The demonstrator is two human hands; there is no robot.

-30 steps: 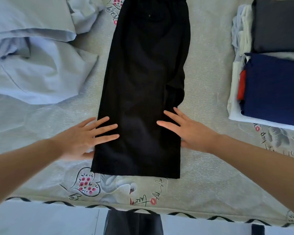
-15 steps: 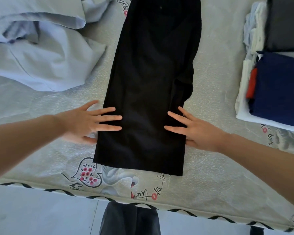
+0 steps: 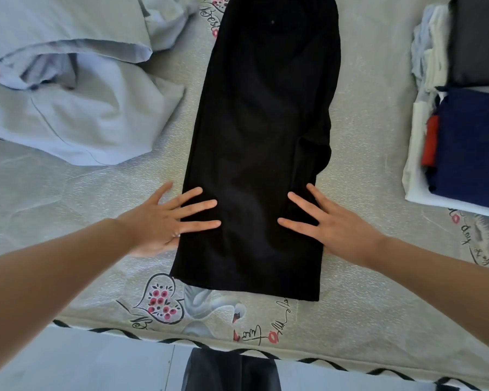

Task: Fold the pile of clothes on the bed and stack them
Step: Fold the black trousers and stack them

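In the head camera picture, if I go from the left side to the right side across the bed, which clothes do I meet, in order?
Pale blue unfolded clothes → black garment laid flat in the middle → stack of folded clothes, navy piece on top, at the right edge.

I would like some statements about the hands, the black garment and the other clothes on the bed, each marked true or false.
1. Both hands lie flat with straight fingers on the black garment. True: left hand, right hand.
2. The black garment is crumpled into a ball. False: it lies as a long flat strip on the bed.
3. A folded stack with a navy piece on top lies beside the right hand's side. True.
4. The light blue clothes are neatly folded. False: they lie in a loose, rumpled heap.
5. The right hand grips a red piece. False: it holds nothing; the red piece sits in the stack.
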